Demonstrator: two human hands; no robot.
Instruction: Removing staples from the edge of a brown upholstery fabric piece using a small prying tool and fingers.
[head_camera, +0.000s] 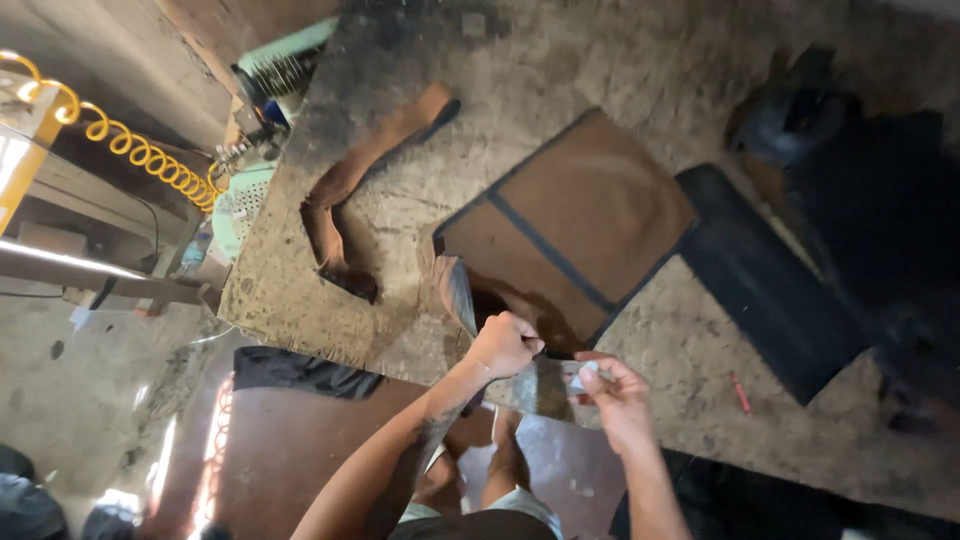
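- A dusty grey stone worktop fills the workshop.
- The left hand, fingers curled tight, grips a curved grey blade pointing to eleven o'clock.
- The right hand pinches a small white piece.
- A brown leather sheet lies at twelve o'clock.
- The blade might slip and cut a finger.

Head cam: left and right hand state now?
Left hand: closed in a fist around a curved knife blade.
Right hand: fingers pinch a small pale object; what it is cannot be told.

You have one view only, from your head, looking steeply down and tilted over the workbench. Your hands sit near, low centre; the floor falls away at left.
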